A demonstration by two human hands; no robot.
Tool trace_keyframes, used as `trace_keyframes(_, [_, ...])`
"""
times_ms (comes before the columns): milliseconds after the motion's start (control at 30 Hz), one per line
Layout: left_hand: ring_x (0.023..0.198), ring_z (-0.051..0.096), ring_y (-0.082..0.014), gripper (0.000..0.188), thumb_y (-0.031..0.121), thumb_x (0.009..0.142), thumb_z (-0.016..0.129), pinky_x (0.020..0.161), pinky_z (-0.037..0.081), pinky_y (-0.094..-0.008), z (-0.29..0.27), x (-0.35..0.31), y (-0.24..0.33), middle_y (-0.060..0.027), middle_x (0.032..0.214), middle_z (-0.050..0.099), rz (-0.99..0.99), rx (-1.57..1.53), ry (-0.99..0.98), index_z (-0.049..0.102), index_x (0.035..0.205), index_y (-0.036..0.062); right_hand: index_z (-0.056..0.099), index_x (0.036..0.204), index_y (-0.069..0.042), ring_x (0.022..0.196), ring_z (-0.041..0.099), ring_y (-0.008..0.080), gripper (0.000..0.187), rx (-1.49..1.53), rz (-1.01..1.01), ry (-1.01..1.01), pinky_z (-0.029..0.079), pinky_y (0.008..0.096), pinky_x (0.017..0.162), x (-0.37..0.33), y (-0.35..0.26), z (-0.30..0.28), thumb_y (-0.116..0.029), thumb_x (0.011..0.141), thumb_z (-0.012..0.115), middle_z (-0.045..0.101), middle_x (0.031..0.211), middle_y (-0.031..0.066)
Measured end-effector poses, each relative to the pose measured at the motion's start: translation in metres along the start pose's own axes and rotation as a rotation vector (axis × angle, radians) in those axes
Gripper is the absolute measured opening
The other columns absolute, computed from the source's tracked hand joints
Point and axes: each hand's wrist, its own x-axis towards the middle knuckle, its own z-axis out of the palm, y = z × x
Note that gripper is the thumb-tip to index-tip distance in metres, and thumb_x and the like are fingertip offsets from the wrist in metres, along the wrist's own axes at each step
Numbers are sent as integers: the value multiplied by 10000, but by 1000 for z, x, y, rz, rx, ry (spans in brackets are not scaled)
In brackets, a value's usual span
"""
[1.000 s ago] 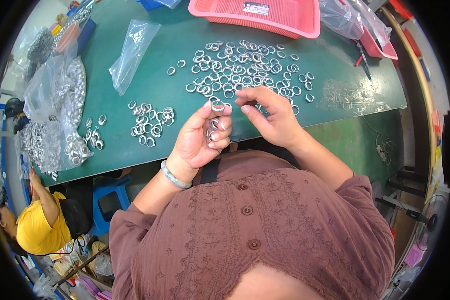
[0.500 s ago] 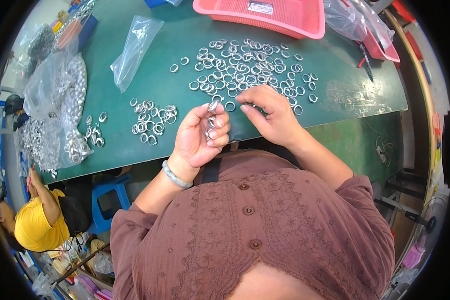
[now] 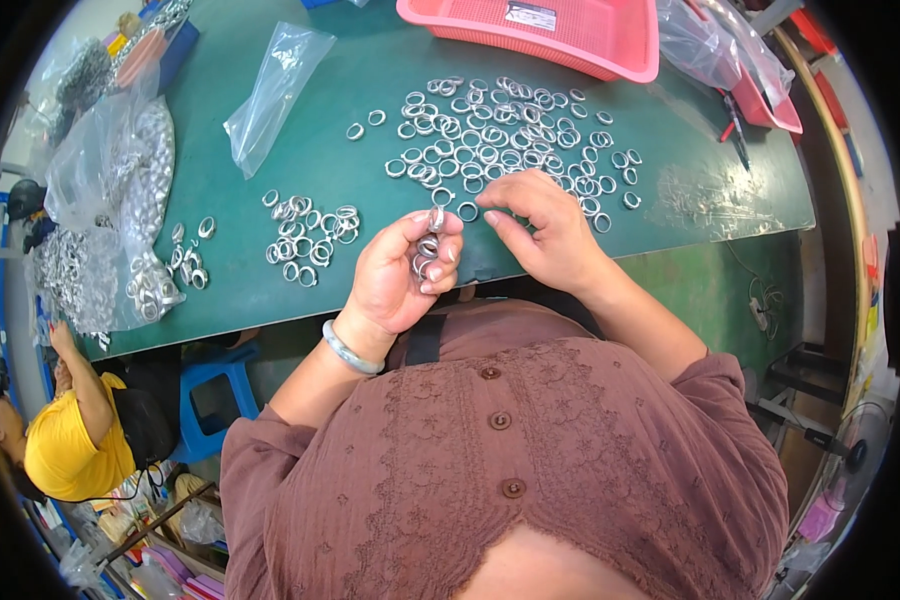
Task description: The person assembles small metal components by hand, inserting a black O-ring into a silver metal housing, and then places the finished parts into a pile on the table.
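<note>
Clear plastic bag (image 3: 92, 185) at left, bulging with silver metal pieces (image 3: 151, 165); pink plastic basket (image 3: 602, 35), white label (image 3: 531, 15) inside, print too small. And here, left hand (image 3: 385, 283): thumb and forefinger pinching silver metal ring (image 3: 437, 220), others curled round more rings (image 3: 426, 256). Right hand (image 3: 552, 235): thumb, forefinger parted, near loose rings (image 3: 490, 140) on green tabletop (image 3: 370, 75).

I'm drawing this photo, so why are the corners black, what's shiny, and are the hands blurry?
Head view: the fisheye picture is round, so its corners go black and things near the rim bend; head view: white glints on the clear bag and rings; head view: left hand and right hand look fairly sharp.
</note>
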Motion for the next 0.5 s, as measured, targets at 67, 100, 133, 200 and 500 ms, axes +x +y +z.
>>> trace_keyframes(67, [511, 372, -98, 246, 215, 907, 417, 435, 312, -206, 0, 0, 0, -57, 703, 499, -5, -18, 2, 545, 916, 5, 600, 864, -43, 828, 567, 266, 143, -28, -3, -12, 455, 354, 726, 1, 0, 1, -21, 723, 611, 601, 838, 97])
trace_keyframes(100, [511, 371, -96, 249, 219, 910, 417, 433, 310, -204, -1, 0, 0, -55, 705, 500, -9, -31, -3, 544, 919, 5, 600, 864, -43, 828, 567, 266, 143, -28, -4, -12, 455, 354, 726, 1, 0, 1, -21, 723, 611, 601, 838, 97])
trace_keyframes(133, [511, 370, -94, 251, 223, 914, 416, 431, 309, -202, -1, 0, 0, -52, 706, 500, -13, -44, -9, 543, 921, 6, 601, 875, -42, 835, 567, 264, 149, -28, 2, -22, 455, 354, 728, 0, 0, 1, -29, 727, 613, 603, 847, 96])
trace_keyframes(200, [514, 373, -91, 255, 228, 918, 416, 431, 308, -198, -1, 0, -1, -50, 707, 500, -4, -11, 4, 543, 923, 7, 602, 886, -42, 842, 566, 261, 155, -29, 8, -31, 455, 353, 729, 1, -2, 0, -36, 732, 615, 606, 855, 95])
trace_keyframes(500, [503, 394, -72, 220, 228, 933, 413, 427, 308, -182, 5, -3, -6, -25, 692, 514, -89, -12, 52, 528, 954, 41, 600, 955, -20, 827, 584, 249, 218, 246, 59, -144, 460, 326, 746, 9, -10, 2, -108, 758, 641, 611, 873, 100])
